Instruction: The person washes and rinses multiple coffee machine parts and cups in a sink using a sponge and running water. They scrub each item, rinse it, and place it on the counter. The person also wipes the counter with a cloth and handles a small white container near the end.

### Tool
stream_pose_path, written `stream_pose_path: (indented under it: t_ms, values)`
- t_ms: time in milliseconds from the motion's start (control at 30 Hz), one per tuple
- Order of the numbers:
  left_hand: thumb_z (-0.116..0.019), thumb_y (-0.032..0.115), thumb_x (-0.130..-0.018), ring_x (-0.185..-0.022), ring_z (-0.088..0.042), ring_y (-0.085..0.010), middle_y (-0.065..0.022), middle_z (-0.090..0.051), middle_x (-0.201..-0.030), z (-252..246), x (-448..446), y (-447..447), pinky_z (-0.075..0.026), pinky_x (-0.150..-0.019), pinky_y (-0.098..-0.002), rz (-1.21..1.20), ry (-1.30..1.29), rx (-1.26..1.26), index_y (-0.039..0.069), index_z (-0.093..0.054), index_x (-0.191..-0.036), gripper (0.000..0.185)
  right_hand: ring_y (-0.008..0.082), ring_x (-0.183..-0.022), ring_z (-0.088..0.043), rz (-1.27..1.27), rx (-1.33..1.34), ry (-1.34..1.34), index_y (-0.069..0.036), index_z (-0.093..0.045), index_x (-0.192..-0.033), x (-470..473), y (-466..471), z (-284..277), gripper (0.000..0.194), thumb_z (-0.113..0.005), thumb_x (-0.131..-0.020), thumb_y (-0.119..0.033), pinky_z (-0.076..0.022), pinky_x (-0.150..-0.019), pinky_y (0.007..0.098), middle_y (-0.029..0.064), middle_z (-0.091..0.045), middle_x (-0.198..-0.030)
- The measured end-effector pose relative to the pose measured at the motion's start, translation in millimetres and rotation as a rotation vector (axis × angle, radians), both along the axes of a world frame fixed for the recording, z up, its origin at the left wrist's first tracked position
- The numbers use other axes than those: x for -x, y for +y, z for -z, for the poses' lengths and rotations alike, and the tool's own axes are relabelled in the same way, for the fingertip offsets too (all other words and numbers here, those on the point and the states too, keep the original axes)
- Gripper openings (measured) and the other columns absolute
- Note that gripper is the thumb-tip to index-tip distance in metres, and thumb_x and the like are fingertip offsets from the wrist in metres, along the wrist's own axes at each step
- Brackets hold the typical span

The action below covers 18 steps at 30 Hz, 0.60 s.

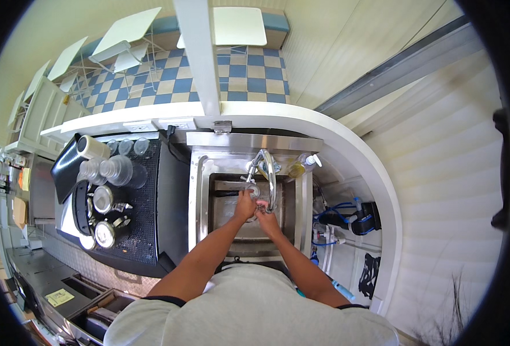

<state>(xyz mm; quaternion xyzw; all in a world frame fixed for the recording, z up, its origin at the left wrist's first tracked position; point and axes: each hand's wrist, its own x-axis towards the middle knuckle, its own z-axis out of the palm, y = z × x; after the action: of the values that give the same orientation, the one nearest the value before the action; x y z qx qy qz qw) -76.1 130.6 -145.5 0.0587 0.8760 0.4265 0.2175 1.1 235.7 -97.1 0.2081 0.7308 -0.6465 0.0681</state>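
Note:
My left hand (245, 206) is over the stainless steel sink basin (288, 233), its fingers around the near side of a small, round, clear container (253, 190). Just left of the container is a black handle (226, 193); whether they are joined I cannot tell. Under the spout of the curved chrome faucet (272, 177) is my right hand (267, 219), close beside the left. A small pink patch (261, 202) shows between the hands, too small to identify. The right fingertips are partly hidden, so their grip is unclear.
A pump soap bottle (298, 168) stands at the sink's back right corner. To the left, a black perforated mat (144, 216) bears stacked clear cups (116, 171) and metal pitchers (104, 199). A curved white half wall (358, 151) encloses the right side.

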Motion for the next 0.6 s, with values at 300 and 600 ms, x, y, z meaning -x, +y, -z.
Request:
stream_pose_path:
  t_ms: [300,600]
  values:
    - [-0.055,0.013,-0.087,-0.106,-0.064,-0.0344,-0.0186,-0.064,-0.112,-19,54,0,-0.055,-0.086,-0.0429,0.776,0.279,0.575,0.002,-0.068,-0.104,0.024,0.0225,-0.079,-0.062,-0.065,0.022,-0.16,-0.001,-0.054,-0.104,-13,-1,-22,0.019,-0.057,-0.086,-0.003,-0.0474,-0.078,0.0342,0.0132,-0.063,-0.082]
    - [-0.053,0.021,-0.092,-0.112,-0.061,-0.0339,-0.0202,-0.058,-0.124,-4,62,1,-0.055,-0.085,-0.0415,0.758,0.096,0.54,0.01,-0.044,-0.138,0.048,0.0082,-0.077,-0.051,0.006,-0.091,0.199,-0.003,-0.058,-0.108,12,-3,-24,0.017,-0.058,-0.098,-0.017,-0.0432,-0.069,0.0271,-0.0004,-0.056,-0.08]
